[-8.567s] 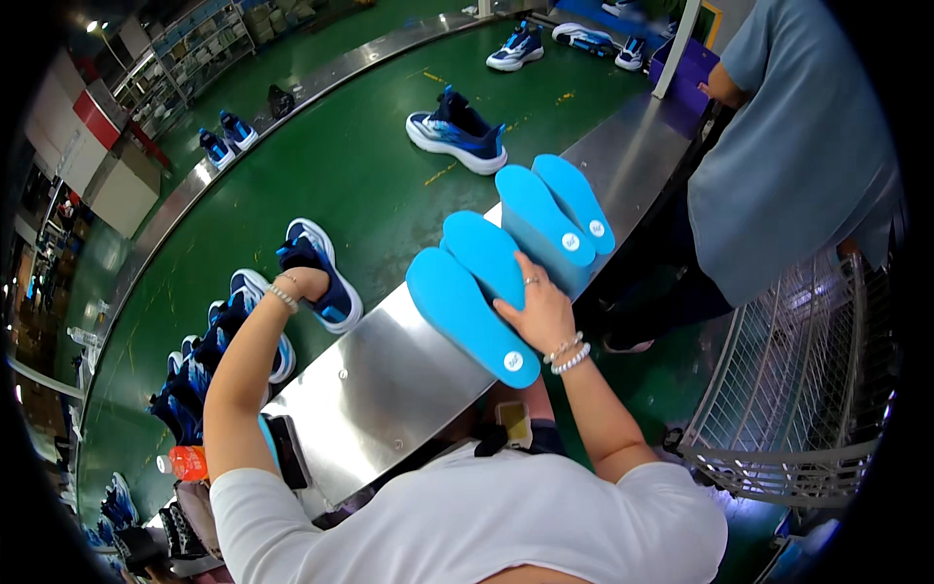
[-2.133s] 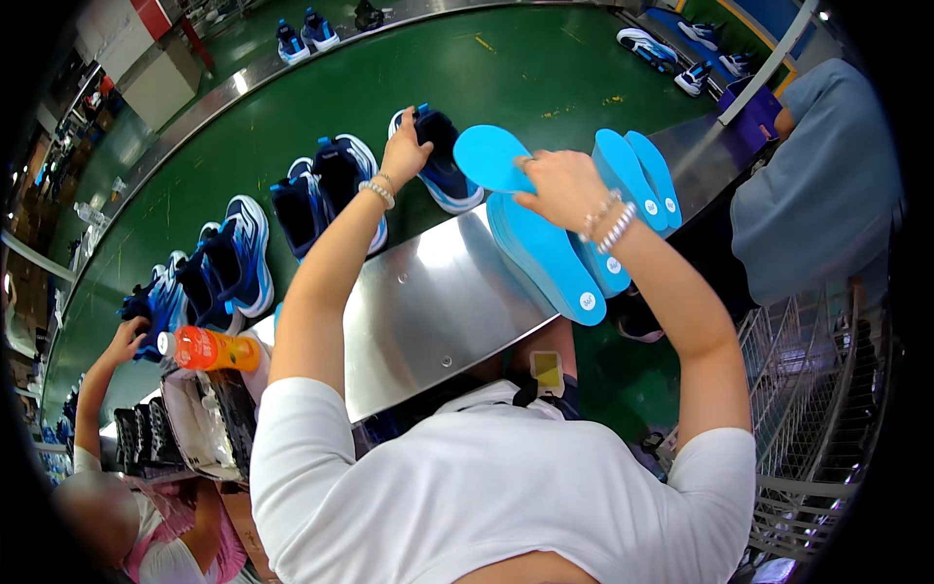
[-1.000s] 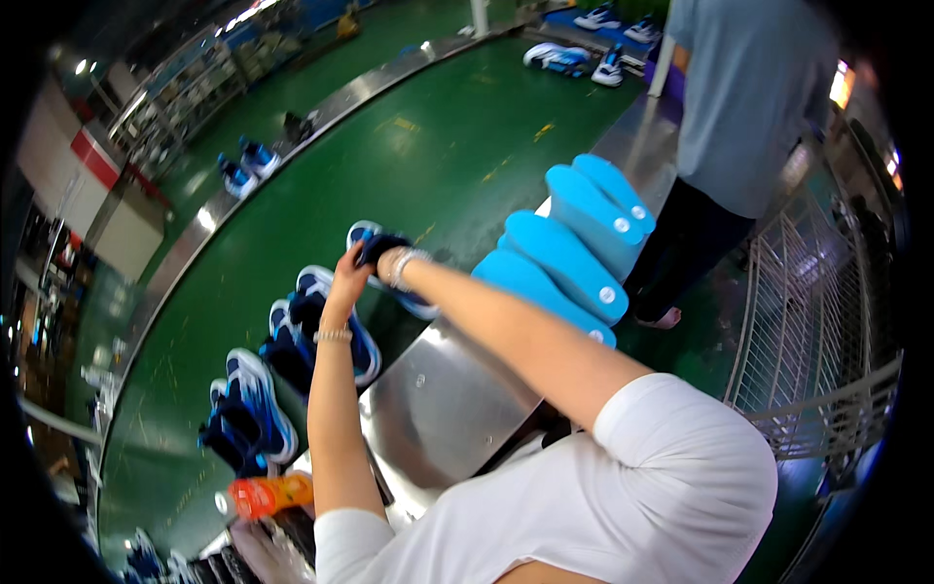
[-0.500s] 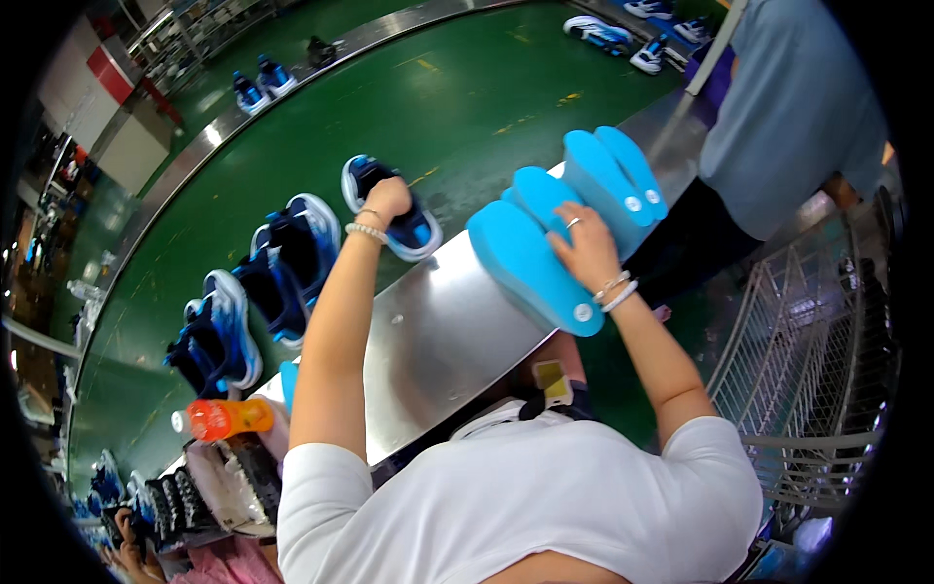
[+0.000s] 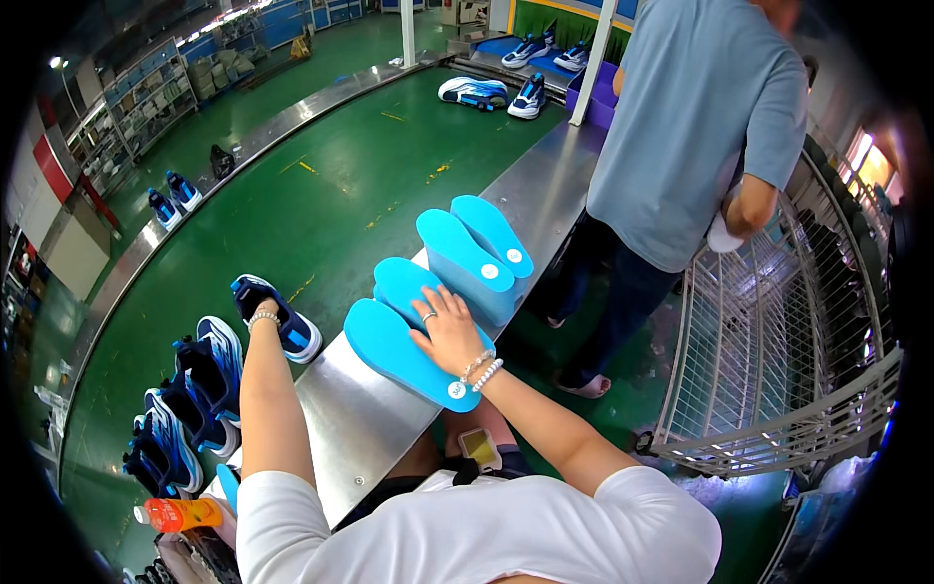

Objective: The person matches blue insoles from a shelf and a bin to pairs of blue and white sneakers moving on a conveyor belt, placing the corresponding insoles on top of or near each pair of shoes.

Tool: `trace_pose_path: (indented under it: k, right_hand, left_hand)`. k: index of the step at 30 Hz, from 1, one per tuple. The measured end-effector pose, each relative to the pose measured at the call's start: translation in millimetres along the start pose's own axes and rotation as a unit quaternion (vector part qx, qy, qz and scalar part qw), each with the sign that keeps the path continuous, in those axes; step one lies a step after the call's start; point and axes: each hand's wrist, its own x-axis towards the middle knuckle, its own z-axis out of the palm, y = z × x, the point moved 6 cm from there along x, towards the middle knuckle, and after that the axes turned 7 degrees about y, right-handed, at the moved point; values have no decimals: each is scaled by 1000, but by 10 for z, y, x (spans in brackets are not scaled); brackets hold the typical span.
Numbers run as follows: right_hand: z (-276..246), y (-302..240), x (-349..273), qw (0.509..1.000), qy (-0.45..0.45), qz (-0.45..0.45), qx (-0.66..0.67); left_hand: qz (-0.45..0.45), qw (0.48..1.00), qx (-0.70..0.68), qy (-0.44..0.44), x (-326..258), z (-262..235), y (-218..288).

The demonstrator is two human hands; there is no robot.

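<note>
My left hand reaches into the opening of a dark blue sneaker with a white sole; its fingers are hidden inside. My right hand lies flat with fingers spread on light blue insoles. Beneath its palm is the nearest insole, with a round white sticker at the heel. Another insole lies under the fingertips. Just beyond stand two stacks of blue insoles. To the left of my left arm stand several more blue sneakers.
A metal ledge runs along the green belt. An orange drink bottle stands at lower left. A person in a grey-blue shirt is at the right beside a wire rack cart. More sneakers sit at the far end.
The view has swung, so the belt and shoes appear farther left and lower. My left hand has gone deeper into the sneaker. My right hand stays on the insoles.
</note>
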Motion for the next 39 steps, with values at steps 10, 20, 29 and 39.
trace_pose_path:
  k: [10, 20, 29, 39]
  right_hand:
    - [25, 151, 24, 999, 23, 24, -38]
    - [-27, 10, 18, 999, 26, -5, -48]
    - [14, 32, 35, 998, 13, -1, -68]
    - [20, 60, 40, 998, 10, 7, -59]
  left_hand:
    - [399, 915, -57, -38, -783, -556, 321]
    - [564, 795, -150, -166, -1371, -1218, 159]
    - [635, 756, -93, -126, -1621, -1282, 163]
    - [382, 923, -32, 14, -1619, -2095, -128]
